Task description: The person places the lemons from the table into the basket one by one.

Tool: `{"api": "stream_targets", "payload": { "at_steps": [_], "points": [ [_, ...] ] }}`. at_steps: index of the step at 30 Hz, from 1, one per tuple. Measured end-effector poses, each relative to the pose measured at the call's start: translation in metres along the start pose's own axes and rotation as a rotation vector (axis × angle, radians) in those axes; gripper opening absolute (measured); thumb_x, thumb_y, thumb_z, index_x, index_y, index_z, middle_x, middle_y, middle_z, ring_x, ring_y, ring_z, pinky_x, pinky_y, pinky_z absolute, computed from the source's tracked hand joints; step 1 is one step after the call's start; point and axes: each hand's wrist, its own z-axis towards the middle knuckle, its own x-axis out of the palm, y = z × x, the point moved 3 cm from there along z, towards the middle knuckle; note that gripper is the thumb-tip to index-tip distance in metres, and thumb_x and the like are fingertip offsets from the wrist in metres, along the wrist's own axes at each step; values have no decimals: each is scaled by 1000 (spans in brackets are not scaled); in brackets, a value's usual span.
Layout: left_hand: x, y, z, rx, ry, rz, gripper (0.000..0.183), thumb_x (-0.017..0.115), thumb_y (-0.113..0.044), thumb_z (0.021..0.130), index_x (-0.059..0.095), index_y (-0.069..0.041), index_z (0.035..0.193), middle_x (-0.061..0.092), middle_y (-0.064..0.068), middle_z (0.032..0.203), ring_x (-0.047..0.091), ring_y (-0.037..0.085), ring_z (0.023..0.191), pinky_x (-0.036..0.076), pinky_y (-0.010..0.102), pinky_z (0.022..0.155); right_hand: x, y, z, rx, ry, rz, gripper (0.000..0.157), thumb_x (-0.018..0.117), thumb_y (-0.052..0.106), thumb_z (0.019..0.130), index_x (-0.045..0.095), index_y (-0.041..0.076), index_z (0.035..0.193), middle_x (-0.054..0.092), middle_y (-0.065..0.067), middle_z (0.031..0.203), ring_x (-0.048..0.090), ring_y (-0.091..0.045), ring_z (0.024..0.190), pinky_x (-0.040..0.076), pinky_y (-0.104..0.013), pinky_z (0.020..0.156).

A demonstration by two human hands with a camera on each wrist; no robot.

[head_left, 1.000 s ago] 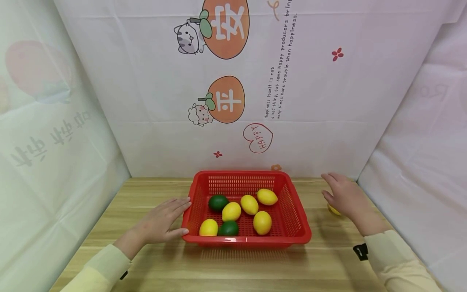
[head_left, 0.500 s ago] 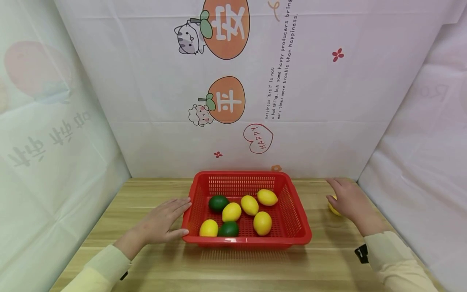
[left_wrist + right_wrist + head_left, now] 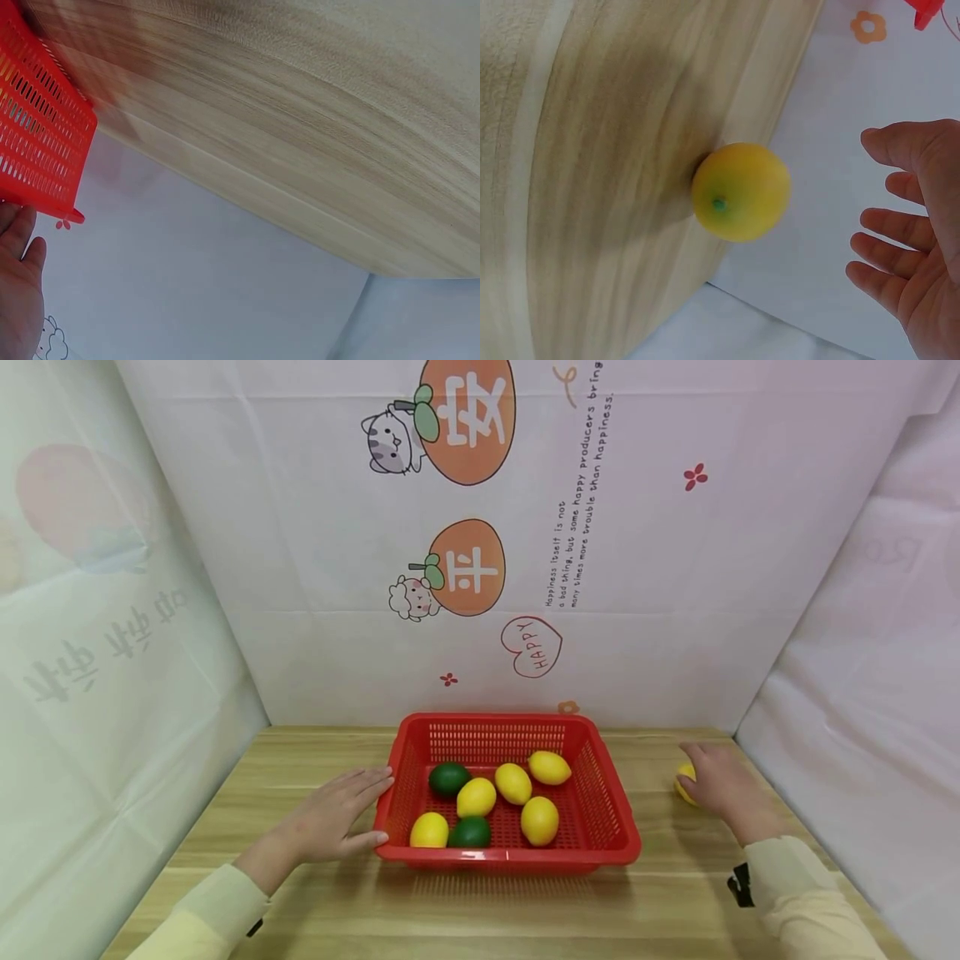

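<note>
In the head view my left hand (image 3: 333,817) rests its straight fingers on the left rim of a red slotted plastic basket (image 3: 517,857). The left wrist view has those fingers (image 3: 19,232) right at the basket's edge. Several yellow lemons (image 3: 476,797) lie inside, with two dark green oval fruits (image 3: 448,779) among them. To the right of the basket, one more lemon (image 3: 741,192) sits on the table. My right hand (image 3: 723,787) is over it, partly hiding it from the head camera. In the right wrist view the loosely bent fingers (image 3: 889,259) are apart from this lemon.
The wood-grain table (image 3: 495,927) ends at a white printed cloth (image 3: 337,677) behind the basket. Similar cloth walls stand close on the left (image 3: 150,710) and on the right (image 3: 847,693), near the right arm.
My right hand has come down and nearer over the lone lemon, which shows more to the left of the hand. The left hand and the basket stay in place.
</note>
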Motion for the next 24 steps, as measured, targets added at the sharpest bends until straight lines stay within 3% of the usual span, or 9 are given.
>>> {"api": "stream_targets", "payload": {
  "at_steps": [9, 17, 24],
  "points": [
    [1, 1, 0, -6, 3, 6, 77, 52, -60, 92, 48, -2, 142, 44, 12, 148, 42, 30, 133, 34, 48, 109, 10, -6, -2, 23, 7, 61, 56, 72, 10, 82, 49, -16, 125, 50, -40, 122, 49, -57, 109, 42, -63, 91],
    [2, 1, 0, 23, -46, 17, 75, 56, -57, 91, 50, 0, 139, 47, 13, 145, 45, 31, 131, 37, 49, 107, 21, -14, 1, 59, 35, 83, 58, 72, 12, 83, 47, -16, 127, 47, -42, 124, 47, -58, 111, 40, -64, 92],
    [2, 1, 0, 24, -30, 6, 75, 55, -57, 92, 49, 1, 140, 46, 14, 146, 44, 32, 131, 35, 49, 108, 31, -20, 5, 87, 63, 102, 58, 70, 13, 85, 45, -16, 129, 45, -42, 127, 45, -59, 112, 39, -65, 94]
  ]
}}
